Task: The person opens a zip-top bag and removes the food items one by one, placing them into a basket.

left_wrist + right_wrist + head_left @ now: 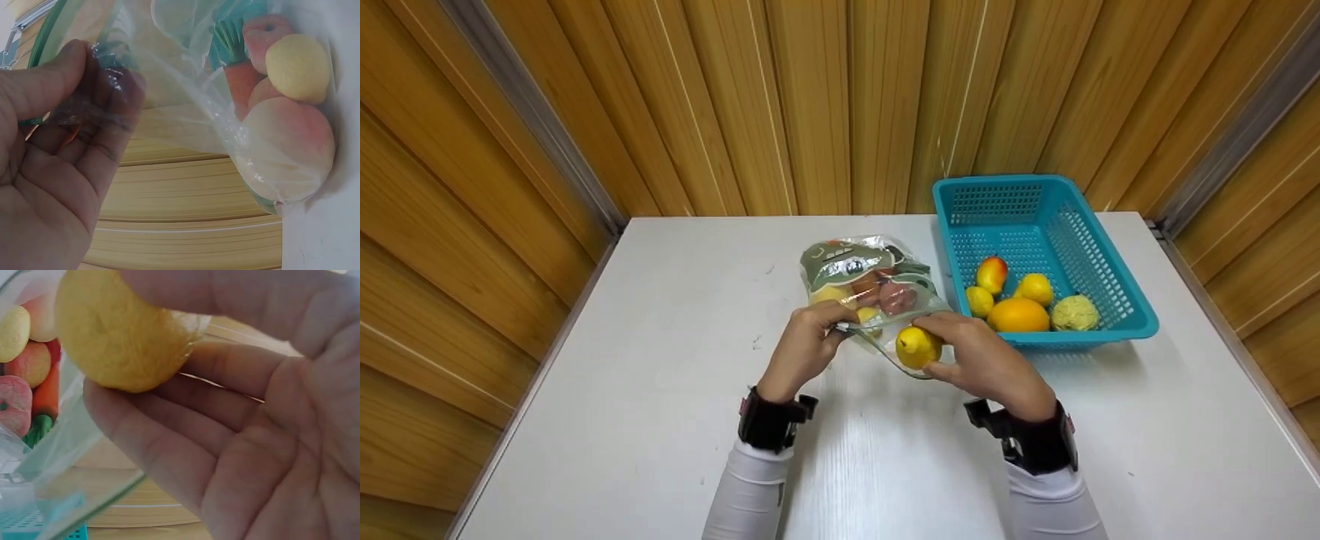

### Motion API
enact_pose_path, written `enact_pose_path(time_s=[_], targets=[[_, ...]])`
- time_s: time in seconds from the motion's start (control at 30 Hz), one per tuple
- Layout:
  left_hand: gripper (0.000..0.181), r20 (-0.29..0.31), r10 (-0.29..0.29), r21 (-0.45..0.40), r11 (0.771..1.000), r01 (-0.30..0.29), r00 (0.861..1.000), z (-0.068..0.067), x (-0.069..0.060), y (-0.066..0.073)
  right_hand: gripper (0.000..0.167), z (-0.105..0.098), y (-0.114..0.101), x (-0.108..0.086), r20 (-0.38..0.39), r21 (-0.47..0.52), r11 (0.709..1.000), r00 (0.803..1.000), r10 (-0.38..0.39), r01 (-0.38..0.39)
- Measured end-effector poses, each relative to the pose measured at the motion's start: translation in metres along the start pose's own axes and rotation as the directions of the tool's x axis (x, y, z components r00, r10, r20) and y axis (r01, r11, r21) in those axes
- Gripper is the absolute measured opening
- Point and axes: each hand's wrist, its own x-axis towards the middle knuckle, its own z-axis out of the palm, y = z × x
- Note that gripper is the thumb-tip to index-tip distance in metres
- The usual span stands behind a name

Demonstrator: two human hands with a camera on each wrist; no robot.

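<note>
My right hand (990, 364) holds a yellow lemon (918, 347) between thumb and fingers at the mouth of a clear plastic bag with green print (847, 259). In the right wrist view, the thumb lies across one side of the lemon (118, 332) and the fingers curl round the other. My left hand (804, 341) pinches the bag's rim, which has a green edge (48, 42). Inside the bag lie a peach (287, 149), a smaller yellow fruit (298, 67), a flat reddish peach (12, 405) and a carrot (46, 394).
A turquoise perforated basket (1117, 262) stands at the back right, near the bag. In its front part are a mango (991, 274), an orange oval fruit (1018, 315), a pale green bumpy fruit (1075, 313) and two yellow fruits. Wood-patterned walls (810, 105) surround the white table (660, 360).
</note>
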Motion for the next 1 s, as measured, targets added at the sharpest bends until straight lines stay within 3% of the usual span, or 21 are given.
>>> enact_pose_path(time_s=[0.27,0.4,0.57,0.73,0.9,1.0], targets=[[0.013,0.006,-0.018,0.004,1.000,0.018,1.000,-0.001,0.000,0.000,0.052,-0.013,0.006,-0.009,-0.043,0.193,0.981,0.999,0.006,0.003],[0.014,0.007,-0.020,0.005,1.000,0.020,1.000,0.000,0.000,0.000,0.053,-0.018,0.008,-0.013,-0.084,0.215,0.977,0.996,0.006,0.013],[0.013,0.007,-0.017,0.005,1.000,0.017,1.000,0.000,0.000,0.000,0.053,-0.025,0.013,-0.018,-0.203,0.223,0.973,0.979,-0.013,0.059],[0.015,0.004,-0.018,0.000,1.000,0.018,1.000,0.000,0.000,0.000,0.055,-0.034,0.022,-0.025,-0.360,0.258,0.965,0.931,0.055,0.043],[0.015,0.005,-0.023,-0.008,1.000,0.023,1.000,0.000,0.000,0.000,0.057,-0.042,0.035,-0.031,-0.476,0.300,0.953,0.857,0.198,-0.053],[0.015,0.005,-0.026,-0.011,1.000,0.026,1.000,0.000,0.000,0.000,0.057,-0.044,0.043,-0.032,-0.533,0.303,0.949,0.811,0.242,-0.084]])
